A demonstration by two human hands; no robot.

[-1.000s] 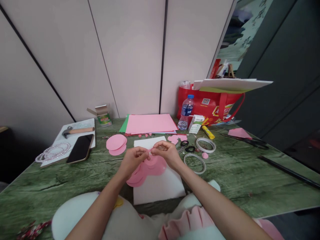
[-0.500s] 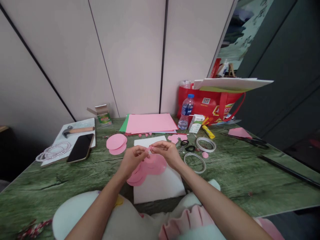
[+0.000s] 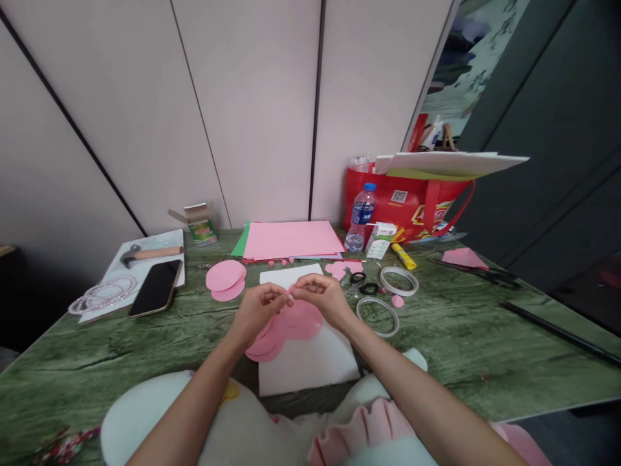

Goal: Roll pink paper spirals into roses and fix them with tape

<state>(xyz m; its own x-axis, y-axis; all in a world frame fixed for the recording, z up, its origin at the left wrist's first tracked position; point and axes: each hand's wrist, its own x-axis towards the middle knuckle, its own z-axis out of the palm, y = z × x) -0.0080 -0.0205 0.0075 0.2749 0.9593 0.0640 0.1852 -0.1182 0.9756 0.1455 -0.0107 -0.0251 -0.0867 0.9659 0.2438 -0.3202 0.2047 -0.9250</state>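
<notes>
My left hand (image 3: 258, 309) and my right hand (image 3: 324, 299) meet fingertip to fingertip at the middle of the table. Both are closed in a pinch on a small piece of pink paper (image 3: 291, 290), mostly hidden by the fingers. Below them, pink paper circles (image 3: 305, 325) overlap on a white sheet (image 3: 310, 369). Another group of pink circles (image 3: 224, 275) lies to the left of my hands. Three tiny rolled pink pieces (image 3: 284, 262) sit just beyond the white sheet.
Right of my hands are black-handled scissors (image 3: 358, 278), tape rolls (image 3: 399, 281), a glue stick (image 3: 403, 256) and a water bottle (image 3: 361, 217). Pink sheets (image 3: 294, 239) lie at the back. A phone (image 3: 156, 288) and a hammer (image 3: 152, 253) are at left; a red bag (image 3: 412, 200) stands back right.
My hands stay nearly in place, with the fingertips drawn slightly closer together around the small pink paper piece. The things on the table have not moved.
</notes>
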